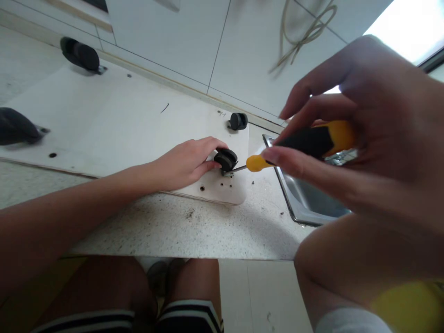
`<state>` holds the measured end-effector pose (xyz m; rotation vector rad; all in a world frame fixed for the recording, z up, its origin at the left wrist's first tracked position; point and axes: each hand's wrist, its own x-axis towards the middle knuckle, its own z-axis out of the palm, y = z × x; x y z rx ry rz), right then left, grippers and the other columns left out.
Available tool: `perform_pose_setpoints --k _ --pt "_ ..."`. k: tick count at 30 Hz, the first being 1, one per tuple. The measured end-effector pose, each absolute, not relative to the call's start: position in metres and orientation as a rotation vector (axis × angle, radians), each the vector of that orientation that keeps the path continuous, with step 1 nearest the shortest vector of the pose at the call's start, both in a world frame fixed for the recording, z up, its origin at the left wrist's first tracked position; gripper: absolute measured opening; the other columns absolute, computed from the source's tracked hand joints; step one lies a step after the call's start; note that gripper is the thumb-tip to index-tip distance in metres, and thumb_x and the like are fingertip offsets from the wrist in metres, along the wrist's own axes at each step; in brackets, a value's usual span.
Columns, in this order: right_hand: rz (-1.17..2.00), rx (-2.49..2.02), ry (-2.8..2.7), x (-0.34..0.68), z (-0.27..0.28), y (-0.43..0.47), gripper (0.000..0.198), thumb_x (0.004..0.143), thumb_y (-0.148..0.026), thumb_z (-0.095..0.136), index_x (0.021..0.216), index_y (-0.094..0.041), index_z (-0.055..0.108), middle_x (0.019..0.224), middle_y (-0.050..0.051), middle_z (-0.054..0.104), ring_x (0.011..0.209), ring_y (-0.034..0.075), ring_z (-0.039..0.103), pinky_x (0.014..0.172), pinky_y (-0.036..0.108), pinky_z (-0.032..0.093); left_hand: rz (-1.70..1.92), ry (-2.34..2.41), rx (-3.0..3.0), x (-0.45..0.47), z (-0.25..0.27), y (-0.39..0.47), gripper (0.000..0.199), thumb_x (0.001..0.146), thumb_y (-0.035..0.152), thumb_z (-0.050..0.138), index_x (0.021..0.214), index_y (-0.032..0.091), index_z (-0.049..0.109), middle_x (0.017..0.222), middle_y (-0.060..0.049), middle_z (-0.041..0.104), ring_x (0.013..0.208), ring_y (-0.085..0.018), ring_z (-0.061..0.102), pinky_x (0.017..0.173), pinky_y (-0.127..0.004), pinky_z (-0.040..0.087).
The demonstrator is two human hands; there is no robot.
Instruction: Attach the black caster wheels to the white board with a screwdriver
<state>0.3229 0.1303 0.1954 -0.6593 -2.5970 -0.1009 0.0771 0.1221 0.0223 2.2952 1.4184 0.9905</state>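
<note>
My right hand point(374, 134) grips a yellow and black screwdriver point(305, 142), fingers around its handle. The screwdriver's shaft points left, and its tip is at the metal plate of a black caster wheel point(226, 160). Thumb and fingers of my left hand point(187, 162) pinch that caster near the right end of a white board point(132, 120). Small holes show in the board just below the caster. Another black caster point(238, 121) stands on the board's far right corner. I cannot make out whether the tip sits in a screw.
Two more casters, one far point(80, 55) and one near point(17, 126), stand at the board's left end. A metal sink point(305, 189) is set into the speckled counter point(222, 231) at right. Loose bits lie beside the board. A pale cord point(308, 34) hangs on the tiled wall.
</note>
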Motion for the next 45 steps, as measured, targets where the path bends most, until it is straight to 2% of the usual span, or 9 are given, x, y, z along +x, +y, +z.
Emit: perform_pose_setpoints --k 3,8,13,23,27,32,36,41,45 --pt "-0.385 -0.775 -2.534 0.3201 0.1946 0.1288 0.036 0.103 -0.066 0.064 0.095 -0.031 0.060 0.082 0.001 0.066 0.066 0.022 0.057 0.076 0.050 0.048 1.043 1.364 2.327 0.0765 0.0206 0.1232 0.036 0.110 0.032 0.055 0.144 0.022 0.064 0.137 -0.012 0.074 0.126 -0.028 0.071 0.111 -0.044 0.054" --pt "-0.091 -0.628 -2.697 0.3183 0.1943 0.1258 0.035 0.095 -0.056 0.076 0.118 -0.034 0.060 0.111 0.004 0.071 0.090 0.027 0.071 0.075 0.047 0.056 1.075 1.305 2.354 0.0758 0.0190 0.1239 0.041 0.110 0.024 0.052 0.149 0.025 0.063 0.141 -0.012 0.069 0.129 -0.027 0.068 0.115 -0.045 0.053" --pt "-0.273 -0.716 -2.531 0.3122 0.1917 0.1285 0.027 0.101 -0.053 0.073 0.094 -0.030 0.060 0.080 0.001 0.068 0.067 0.023 0.060 0.077 0.049 0.051 1.082 1.367 2.366 0.0764 0.0177 0.1236 0.042 0.110 0.025 0.053 0.149 0.030 0.065 0.136 -0.010 0.069 0.117 -0.025 0.070 0.106 -0.043 0.057" --pt "-0.239 -0.715 -2.608 0.3144 0.1938 0.1262 0.013 0.100 -0.041 0.065 0.110 -0.034 0.060 0.107 0.003 0.068 0.088 0.026 0.068 0.072 0.045 0.058 1.080 1.314 2.393 0.0764 0.0171 0.1240 0.040 0.110 0.026 0.055 0.148 0.030 0.066 0.134 -0.009 0.071 0.114 -0.026 0.071 0.103 -0.039 0.056" --pt "0.038 -0.562 -2.708 0.3145 0.1933 0.1242 0.033 0.095 -0.043 0.074 0.121 -0.033 0.059 0.123 0.004 0.064 0.097 0.025 0.066 0.070 0.041 0.057 1.099 1.299 2.398 0.0754 0.0155 0.1254 0.039 0.111 0.026 0.053 0.148 0.029 0.066 0.134 -0.009 0.070 0.118 -0.026 0.071 0.103 -0.040 0.056" --pt "-0.331 -0.700 -2.533 0.3161 0.1907 0.1267 0.024 0.107 -0.051 0.063 0.104 -0.027 0.061 0.078 -0.002 0.056 0.062 0.015 0.043 0.065 0.038 0.039 1.053 1.285 2.407 0.0747 0.0144 0.1268 0.044 0.111 0.026 0.053 0.154 0.033 0.062 0.138 -0.009 0.070 0.119 -0.027 0.070 0.109 -0.045 0.055" --pt "0.022 -0.511 -2.731 0.3181 0.1927 0.1302 0.030 0.103 -0.044 0.071 0.123 -0.025 0.061 0.113 0.003 0.066 0.083 0.016 0.063 0.071 0.036 0.050 1.069 1.303 2.406 0.0759 0.0157 0.1260 0.042 0.112 0.026 0.052 0.152 0.031 0.064 0.134 -0.010 0.070 0.117 -0.027 0.071 0.105 -0.044 0.057" --pt "-0.336 -0.693 -2.533 0.3199 0.1920 0.1325 0.028 0.106 -0.056 0.065 0.097 -0.029 0.063 0.072 -0.001 0.056 0.057 0.016 0.038 0.063 0.041 0.037 1.066 1.318 2.424 0.0766 0.0165 0.1254 0.044 0.111 0.027 0.052 0.153 0.033 0.064 0.134 -0.008 0.071 0.117 -0.026 0.071 0.106 -0.042 0.056" --pt "0.076 -0.522 -2.674 0.3182 0.1911 0.1312 0.032 0.100 -0.044 0.075 0.126 -0.031 0.061 0.126 0.002 0.065 0.097 0.020 0.065 0.071 0.039 0.053 1.049 1.326 2.433 0.0760 0.0166 0.1258 0.041 0.112 0.028 0.051 0.151 0.030 0.065 0.134 -0.010 0.071 0.118 -0.026 0.071 0.104 -0.042 0.056"
